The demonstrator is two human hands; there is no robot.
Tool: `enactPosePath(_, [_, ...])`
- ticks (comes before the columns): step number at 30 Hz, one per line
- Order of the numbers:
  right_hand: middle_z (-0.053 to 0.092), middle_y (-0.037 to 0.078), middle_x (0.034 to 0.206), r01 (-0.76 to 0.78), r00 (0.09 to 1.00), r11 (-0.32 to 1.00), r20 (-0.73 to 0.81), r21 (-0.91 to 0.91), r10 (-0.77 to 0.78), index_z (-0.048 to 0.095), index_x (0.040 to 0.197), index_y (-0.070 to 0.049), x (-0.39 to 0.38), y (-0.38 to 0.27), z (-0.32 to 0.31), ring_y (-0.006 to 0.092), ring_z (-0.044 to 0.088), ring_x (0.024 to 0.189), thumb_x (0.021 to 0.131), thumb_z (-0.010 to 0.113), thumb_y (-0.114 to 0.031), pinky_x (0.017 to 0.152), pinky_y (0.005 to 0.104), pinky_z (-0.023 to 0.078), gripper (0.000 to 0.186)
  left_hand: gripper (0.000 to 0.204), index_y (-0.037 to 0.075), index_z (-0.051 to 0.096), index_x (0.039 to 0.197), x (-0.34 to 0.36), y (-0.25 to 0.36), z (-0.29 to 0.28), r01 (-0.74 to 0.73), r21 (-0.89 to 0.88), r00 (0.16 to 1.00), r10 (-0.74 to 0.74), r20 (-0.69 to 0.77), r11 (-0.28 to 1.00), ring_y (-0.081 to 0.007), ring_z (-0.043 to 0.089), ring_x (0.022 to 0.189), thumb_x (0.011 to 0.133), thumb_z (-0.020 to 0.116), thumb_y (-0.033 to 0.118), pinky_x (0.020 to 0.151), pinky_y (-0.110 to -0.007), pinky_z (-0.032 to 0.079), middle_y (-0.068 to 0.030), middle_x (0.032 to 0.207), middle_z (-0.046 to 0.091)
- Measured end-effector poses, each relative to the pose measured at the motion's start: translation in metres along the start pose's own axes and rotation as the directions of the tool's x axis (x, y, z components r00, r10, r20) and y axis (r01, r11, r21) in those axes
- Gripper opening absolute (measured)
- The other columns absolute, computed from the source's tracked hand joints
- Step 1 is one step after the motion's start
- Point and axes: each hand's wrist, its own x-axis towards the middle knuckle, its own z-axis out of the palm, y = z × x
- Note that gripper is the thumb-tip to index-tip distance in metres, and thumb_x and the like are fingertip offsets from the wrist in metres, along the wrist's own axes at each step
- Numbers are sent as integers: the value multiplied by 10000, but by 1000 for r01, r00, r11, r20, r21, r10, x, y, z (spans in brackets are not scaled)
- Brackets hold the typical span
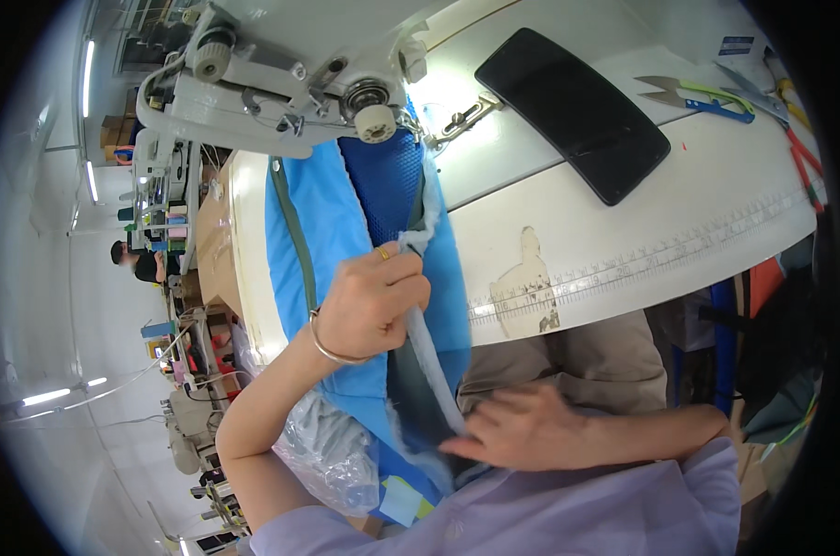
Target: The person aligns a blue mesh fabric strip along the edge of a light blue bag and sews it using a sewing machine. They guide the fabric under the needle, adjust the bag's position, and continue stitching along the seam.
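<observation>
Fingers of the left hand [372,306] were pinched together on the white padded edge [420,324] of a blue fabric piece [332,218], just below the sewing machine [281,83]. The right hand [522,428] lay flatter, fingertips closed on the same edge lower down, over the lap. Fabric hung from the machine across the white worktop [642,232]. Farther right on it lay a black phone [573,111] and thread snips [693,93].

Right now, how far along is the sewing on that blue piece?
Done: the blue fabric piece already lies under the sewing machine head. In hand: the left hand pinches the white padding strip along its edge, and the right hand holds the strip's lower end. Left: I cannot see any stitching along the strip.
</observation>
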Motion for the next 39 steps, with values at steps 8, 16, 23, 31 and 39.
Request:
enactPosePath(8, [641, 141, 1019, 210, 961, 744, -8, -634, -278, 703, 991, 19, 70, 50, -46, 292, 583, 1047, 806, 652, -162, 904, 388, 460, 263, 273, 65, 639, 748, -4, 1, 12, 3, -49, 988, -11, -152, 999, -316, 584, 691, 543, 521, -70, 578, -367, 480, -92, 805, 594])
enactPosePath(16, [658, 179, 1097, 233, 971, 725, 107, -648, -216, 708, 1062, 44, 66, 53, -44, 344, 575, 1142, 825, 635, -163, 1016, 457, 436, 322, 506, 4, 620, 1258, 24, 36, 36, 545, -42, 761, -515, -395, 837, -339, 634, 1010, 789, 764, 128, 832, -398, 539, -189, 1205, 600])
enactPosePath(23, [659, 197, 1158, 186, 980, 738, 71, -649, -184, 717, 1090, 56, 61, 48, -43, 357, 575, 1185, 821, 647, -161, 1067, 519, 438, 352, 474, 30, 671, 1201, 26, 25, 42, 585, -18, 733, -538, -416, 811, -317, 616, 955, 771, 800, 185, 807, -404, 530, -107, 1058, 635])
enactPosePath(31, [673, 174, 1175, 159, 984, 765, 34, -624, -177, 730, 1120, 49, 61, 47, -41, 356, 588, 1173, 849, 657, -144, 1083, 532, 431, 341, 250, 44, 744, 1051, 14, 13, 37, 485, 238, 821, -344, -455, 842, -229, 655, 758, 801, 747, 35, 628, -336, 518, -67, 874, 639])
enactPosePath(39, [673, 197, 1170, 206, 977, 734, 94, -648, -192, 728, 1083, 67, 61, 46, -50, 364, 590, 1153, 864, 649, -134, 1062, 507, 450, 308, 250, 39, 754, 1034, 22, 20, 39, 452, 233, 824, -303, -480, 861, -235, 650, 679, 785, 758, 52, 570, -348, 517, -60, 850, 652])
